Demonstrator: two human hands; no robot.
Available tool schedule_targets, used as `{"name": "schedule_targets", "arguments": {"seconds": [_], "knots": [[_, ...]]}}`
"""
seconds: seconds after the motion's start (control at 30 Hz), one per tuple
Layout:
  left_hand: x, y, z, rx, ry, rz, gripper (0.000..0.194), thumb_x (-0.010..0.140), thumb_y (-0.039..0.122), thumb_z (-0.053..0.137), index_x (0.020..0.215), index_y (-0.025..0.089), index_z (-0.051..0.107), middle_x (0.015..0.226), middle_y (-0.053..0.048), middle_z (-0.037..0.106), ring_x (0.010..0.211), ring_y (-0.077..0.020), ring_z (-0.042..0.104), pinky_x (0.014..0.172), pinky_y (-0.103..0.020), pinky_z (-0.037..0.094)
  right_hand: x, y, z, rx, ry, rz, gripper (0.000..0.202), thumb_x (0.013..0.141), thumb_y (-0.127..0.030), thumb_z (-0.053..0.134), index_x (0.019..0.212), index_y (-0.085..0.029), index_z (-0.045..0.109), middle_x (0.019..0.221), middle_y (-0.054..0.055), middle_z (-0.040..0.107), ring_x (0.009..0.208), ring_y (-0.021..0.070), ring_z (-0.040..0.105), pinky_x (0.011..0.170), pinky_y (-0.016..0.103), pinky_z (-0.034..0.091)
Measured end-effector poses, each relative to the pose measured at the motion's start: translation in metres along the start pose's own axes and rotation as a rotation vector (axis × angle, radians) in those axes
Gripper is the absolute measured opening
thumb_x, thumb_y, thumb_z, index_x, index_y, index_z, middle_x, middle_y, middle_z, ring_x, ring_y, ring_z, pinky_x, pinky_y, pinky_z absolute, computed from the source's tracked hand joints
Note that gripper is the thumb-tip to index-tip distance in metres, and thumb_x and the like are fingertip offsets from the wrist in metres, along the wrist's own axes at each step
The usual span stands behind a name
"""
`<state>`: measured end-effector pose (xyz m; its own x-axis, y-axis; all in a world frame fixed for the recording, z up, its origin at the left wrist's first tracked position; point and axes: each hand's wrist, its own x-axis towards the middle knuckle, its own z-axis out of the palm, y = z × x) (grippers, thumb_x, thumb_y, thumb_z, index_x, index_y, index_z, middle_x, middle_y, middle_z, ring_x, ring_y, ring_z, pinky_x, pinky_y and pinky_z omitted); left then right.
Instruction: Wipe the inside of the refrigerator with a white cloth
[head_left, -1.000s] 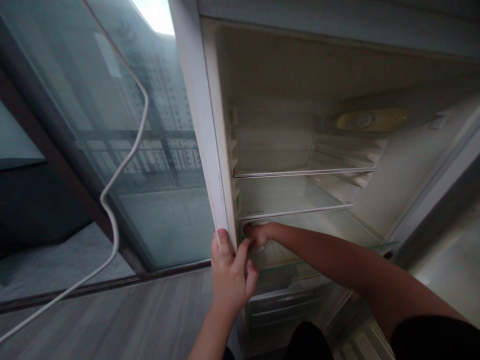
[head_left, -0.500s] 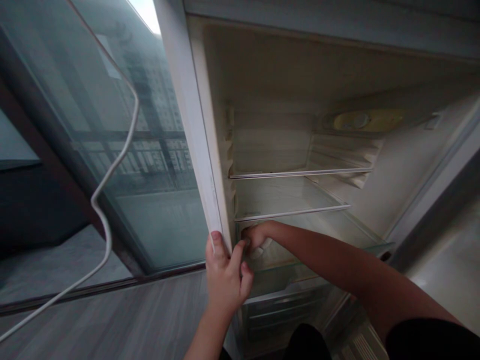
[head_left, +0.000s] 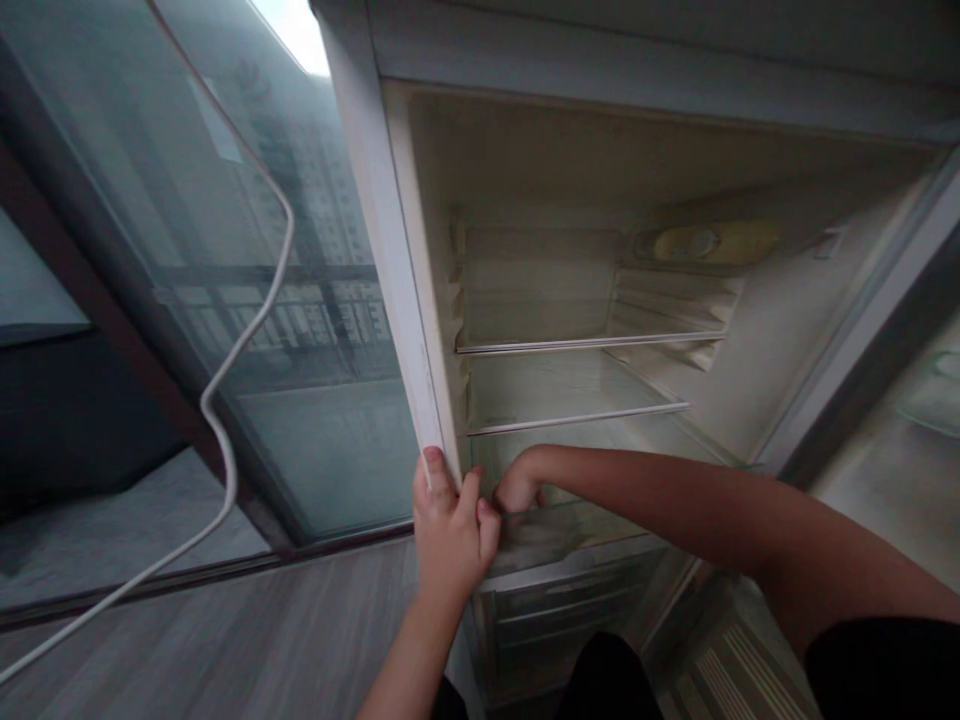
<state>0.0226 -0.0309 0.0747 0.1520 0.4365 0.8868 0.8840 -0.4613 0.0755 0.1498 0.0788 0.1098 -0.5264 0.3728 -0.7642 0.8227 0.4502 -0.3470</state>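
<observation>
An open refrigerator (head_left: pixel 409 290) fills the right half of the view, with glass shelves inside. My left hand (head_left: pixel 454 530) is wrapped round its left front edge, beside the lowest glass shelf. My right hand (head_left: pixel 519 482) reaches in from the right at the front left of that lowest shelf (head_left: pixel 577 515), just right of my left hand. Its fingers are bent down and partly hidden, and what they hold, if anything, cannot be made out. Above it are a middle shelf (head_left: pixel 577 417) and an upper shelf (head_left: pixel 592 345).
A drawer (head_left: pixel 562 620) lies below the shelves. The opened door (head_left: pixel 885 480) stands at the right. A white cable (head_left: pixel 247 330) hangs before the glass sliding door (head_left: pixel 322 430) at the left. A yellowish lamp cover (head_left: pixel 712 242) is inside, on the right wall.
The view has shifted a little. My right hand has moved slightly right and toward the shelf's front edge, and the whitish thing seen under it is out of sight. My left hand keeps its hold.
</observation>
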Motion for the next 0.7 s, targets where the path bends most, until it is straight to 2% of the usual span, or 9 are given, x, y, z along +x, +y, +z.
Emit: {"name": "schedule_targets", "arguments": {"seconds": [0.07, 0.17, 0.23, 0.3, 0.37, 0.47, 0.57, 0.63, 0.7], "knots": [[0.000, 0.000, 0.000, -0.006, 0.005, 0.001, 0.030, 0.084, 0.013, 0.055, 0.111, 0.012, 0.068, 0.168, -0.014, -0.017, 0.147, -0.0519, 0.022, 0.104, -0.068, 0.040, -0.020, 0.000, 0.006, 0.042, -0.074, 0.055, 0.034, 0.083, -0.045, 0.070, 0.095, -0.014, 0.073, 0.081, 0.003, 0.064, 0.069, 0.0188, 0.063, 0.067, 0.035, 0.054], [0.001, 0.000, 0.000, -0.008, 0.012, 0.003, 0.030, 0.084, 0.013, 0.055, 0.111, 0.011, 0.068, 0.168, -0.013, -0.018, 0.146, -0.0523, 0.023, 0.104, -0.068, 0.040, -0.059, 0.012, 0.006, 0.167, 0.009, 0.101, 0.042, 0.090, -0.055, 0.058, 0.098, -0.016, 0.071, 0.089, 0.003, 0.066, 0.074, 0.0166, 0.062, 0.069, 0.032, 0.053], [0.002, 0.001, 0.000, -0.008, 0.009, 0.001, 0.031, 0.083, 0.013, 0.056, 0.111, 0.012, 0.069, 0.168, -0.012, -0.018, 0.146, -0.0526, 0.023, 0.105, -0.067, 0.040, -0.085, 0.028, 0.005, 0.283, 0.050, 0.115, 0.050, 0.092, -0.063, 0.052, 0.102, -0.017, 0.071, 0.096, 0.005, 0.068, 0.081, 0.0174, 0.064, 0.071, 0.032, 0.052], [0.002, 0.000, 0.001, -0.012, 0.008, 0.001, 0.031, 0.082, 0.013, 0.056, 0.111, 0.012, 0.069, 0.168, -0.010, -0.019, 0.145, -0.0532, 0.024, 0.105, -0.067, 0.040, -0.107, 0.050, 0.006, 0.368, 0.123, 0.151, 0.053, 0.090, -0.064, 0.054, 0.107, -0.017, 0.071, 0.100, 0.007, 0.069, 0.086, 0.0189, 0.065, 0.074, 0.032, 0.053], [0.002, 0.000, 0.001, -0.018, 0.006, 0.001, 0.031, 0.082, 0.013, 0.057, 0.110, 0.012, 0.069, 0.168, -0.009, -0.021, 0.145, -0.0539, 0.024, 0.105, -0.068, 0.040, -0.123, 0.076, 0.013, 0.408, 0.202, 0.268, 0.050, 0.085, -0.060, 0.064, 0.110, -0.017, 0.071, 0.101, 0.008, 0.070, 0.086, 0.0211, 0.067, 0.077, 0.036, 0.054], [0.002, -0.001, 0.001, -0.031, 0.014, 0.012, 0.030, 0.081, 0.012, 0.057, 0.109, 0.012, 0.069, 0.167, -0.009, -0.022, 0.146, -0.0544, 0.023, 0.105, -0.069, 0.039, -0.143, 0.114, 0.032, 0.466, 0.245, 0.606, 0.045, 0.074, -0.044, 0.080, 0.103, -0.011, 0.073, 0.095, 0.010, 0.071, 0.082, 0.0244, 0.070, 0.077, 0.041, 0.055], [0.003, -0.001, 0.001, -0.055, 0.036, 0.022, 0.031, 0.080, 0.011, 0.059, 0.108, 0.013, 0.069, 0.168, -0.007, -0.021, 0.146, -0.0541, 0.023, 0.106, -0.070, 0.039, -0.165, 0.140, 0.052, 0.538, 0.241, 0.920, 0.034, 0.073, -0.030, 0.079, 0.092, -0.003, 0.073, 0.088, 0.014, 0.071, 0.081, 0.0276, 0.071, 0.075, 0.042, 0.055], [0.004, -0.001, 0.002, -0.075, 0.048, 0.018, 0.030, 0.079, 0.011, 0.059, 0.108, 0.014, 0.069, 0.168, -0.006, -0.020, 0.146, -0.0539, 0.023, 0.106, -0.069, 0.039, -0.179, 0.148, 0.061, 0.558, 0.242, 0.997, 0.029, 0.074, -0.026, 0.076, 0.089, -0.001, 0.073, 0.086, 0.015, 0.071, 0.080, 0.0281, 0.071, 0.074, 0.041, 0.055], [0.003, 0.000, 0.003, -0.089, 0.057, 0.014, 0.029, 0.079, 0.010, 0.058, 0.106, 0.014, 0.070, 0.169, -0.006, -0.018, 0.146, -0.0535, 0.024, 0.107, -0.068, 0.039, -0.186, 0.149, 0.065, 0.569, 0.233, 0.985, 0.027, 0.074, -0.024, 0.076, 0.087, -0.001, 0.073, 0.085, 0.014, 0.071, 0.078, 0.0258, 0.071, 0.073, 0.039, 0.054]]}}
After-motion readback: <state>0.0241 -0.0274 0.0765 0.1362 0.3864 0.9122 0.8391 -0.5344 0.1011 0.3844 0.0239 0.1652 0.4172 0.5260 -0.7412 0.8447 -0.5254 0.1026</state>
